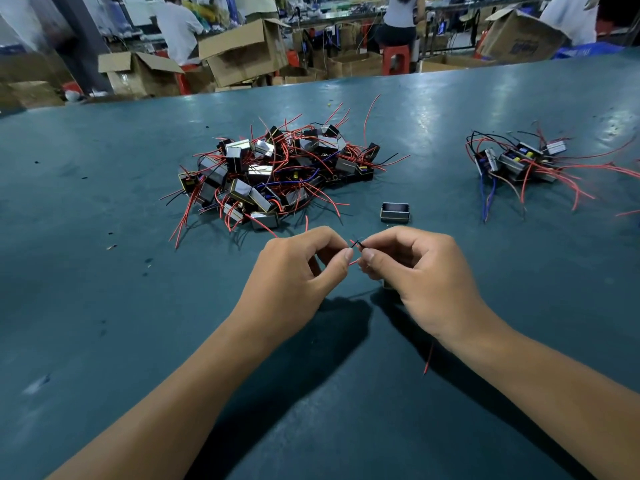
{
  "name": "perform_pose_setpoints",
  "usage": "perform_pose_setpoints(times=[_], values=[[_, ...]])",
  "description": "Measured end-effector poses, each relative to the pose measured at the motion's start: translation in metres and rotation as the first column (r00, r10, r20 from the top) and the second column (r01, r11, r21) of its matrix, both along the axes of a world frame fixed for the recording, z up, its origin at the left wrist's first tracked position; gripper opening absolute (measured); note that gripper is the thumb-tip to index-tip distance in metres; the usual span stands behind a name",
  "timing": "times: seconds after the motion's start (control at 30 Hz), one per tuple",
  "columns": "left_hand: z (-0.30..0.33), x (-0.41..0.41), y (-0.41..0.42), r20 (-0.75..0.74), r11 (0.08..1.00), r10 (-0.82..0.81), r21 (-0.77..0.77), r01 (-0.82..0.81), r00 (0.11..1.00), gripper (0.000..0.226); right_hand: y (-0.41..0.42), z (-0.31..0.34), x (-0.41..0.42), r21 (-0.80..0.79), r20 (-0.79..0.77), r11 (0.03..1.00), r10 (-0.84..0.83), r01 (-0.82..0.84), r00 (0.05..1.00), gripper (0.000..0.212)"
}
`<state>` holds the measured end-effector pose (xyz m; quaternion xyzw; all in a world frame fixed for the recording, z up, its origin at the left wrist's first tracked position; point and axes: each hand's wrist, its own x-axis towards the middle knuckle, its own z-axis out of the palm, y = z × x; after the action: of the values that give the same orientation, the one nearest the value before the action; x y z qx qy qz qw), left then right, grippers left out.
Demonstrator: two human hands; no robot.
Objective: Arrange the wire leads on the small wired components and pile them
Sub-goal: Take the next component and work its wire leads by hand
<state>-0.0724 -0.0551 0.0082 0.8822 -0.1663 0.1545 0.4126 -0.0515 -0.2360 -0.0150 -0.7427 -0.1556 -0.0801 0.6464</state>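
Note:
Low over the teal table point(104, 306), my left hand point(298, 271) and my right hand point(412, 271) meet fingertip to fingertip. Both pinch thin wire leads point(356, 244), one red and one black, which cross between the fingertips. The component these leads belong to is mostly hidden under my right hand; a red lead point(428, 362) trails out below my right wrist. A big tangled pile of small wired components point(277, 171) lies beyond my hands. A smaller pile point(519, 161) sits at the far right.
One lone metal-framed component point(395, 212) without visible leads stands just beyond my right hand. Small dark scraps dot the table at the left. Past the table's far edge are cardboard boxes point(242, 50), red stools and several people at benches.

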Motion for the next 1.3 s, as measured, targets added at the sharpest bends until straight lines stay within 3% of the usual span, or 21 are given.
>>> perform_pose_setpoints(times=[0.37, 0.87, 1.13, 1.3], values=[[-0.0016, -0.0006, -0.0036, 0.015, 1.0, 0.017, 0.016, -0.017, 1.0, 0.014, 0.0025, 0.0007, -0.0011, 0.088, -0.034, 0.996, -0.016, 0.019, 0.999, 0.012], [-0.005, -0.0002, -0.0082, 0.083, 0.997, 0.016, 0.08, -0.023, 0.996, 0.012, 0.005, 0.0002, -0.0033, 0.12, -0.023, 0.992, -0.03, 0.033, 0.999, 0.004], [-0.0038, -0.0002, -0.0091, 0.138, 0.992, -0.003, 0.123, -0.014, 0.99, 0.004, 0.0075, 0.0006, -0.0033, 0.07, 0.005, 0.994, -0.08, 0.08, 0.997, 0.006], [0.0029, -0.0003, -0.0075, 0.172, 0.995, 0.053, 0.071, -0.066, 0.984, 0.019, 0.0064, 0.0, -0.0026, -0.046, 0.066, 0.992, -0.118, 0.121, 0.991, 0.01]])
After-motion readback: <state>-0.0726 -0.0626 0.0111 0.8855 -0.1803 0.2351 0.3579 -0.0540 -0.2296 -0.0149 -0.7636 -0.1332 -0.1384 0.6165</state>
